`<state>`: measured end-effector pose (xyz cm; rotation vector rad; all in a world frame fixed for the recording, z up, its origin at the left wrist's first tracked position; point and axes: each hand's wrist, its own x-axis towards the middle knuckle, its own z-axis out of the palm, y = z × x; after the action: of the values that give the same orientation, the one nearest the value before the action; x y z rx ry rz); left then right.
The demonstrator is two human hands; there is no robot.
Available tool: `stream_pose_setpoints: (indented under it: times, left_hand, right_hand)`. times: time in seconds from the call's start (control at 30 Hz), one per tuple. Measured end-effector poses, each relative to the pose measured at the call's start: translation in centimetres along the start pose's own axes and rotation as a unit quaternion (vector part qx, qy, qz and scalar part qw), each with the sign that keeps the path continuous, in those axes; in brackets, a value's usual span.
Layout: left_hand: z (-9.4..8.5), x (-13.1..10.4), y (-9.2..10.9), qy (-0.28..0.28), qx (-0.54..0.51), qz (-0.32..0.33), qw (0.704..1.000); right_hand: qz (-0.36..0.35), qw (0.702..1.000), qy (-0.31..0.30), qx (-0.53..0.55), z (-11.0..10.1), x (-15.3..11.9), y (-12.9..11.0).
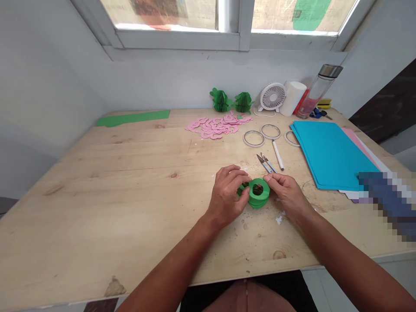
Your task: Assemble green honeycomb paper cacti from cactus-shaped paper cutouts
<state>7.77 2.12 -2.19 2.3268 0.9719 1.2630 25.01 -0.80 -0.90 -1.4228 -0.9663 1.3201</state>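
A stack of green paper rings with round holes is held between my two hands, just above or on the table near its front. My left hand pinches its left side, thumb in front and fingers curled over the back; part of the green paper there is hidden. On the right edge, my right hand grips the paper between thumb and forefinger. Right behind them lie small thread snips with blue handles. A white pen is a little farther back. White paper scraps lie beside my right hand.
Pink paper cutouts, two green paper figures, a small fan and a bottle stand or lie along the back. Tape rolls are behind the snips. Blue sheets lie right; a green strip lies back left.
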Motion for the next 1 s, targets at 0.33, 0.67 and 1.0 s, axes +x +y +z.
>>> stream_pose_setpoints:
  times: [0.33,0.67,1.0]
  left_hand:
    - [-0.28,0.04,-0.16,-0.024,0.072,0.044,0.996]
    - [-0.24,0.02,-0.36,-0.026,0.076,0.046,0.996]
    - [-0.33,0.06,-0.26,-0.05,0.132,0.06,0.988]
  right_hand:
    - [0.017,0.999,0.014,0.038,0.01,-0.03,-0.05]
    - [0.016,0.999,0.029,0.04,0.07,0.05,0.0]
    - [0.02,0.999,0.026,0.033,0.15,-0.09,-0.23]
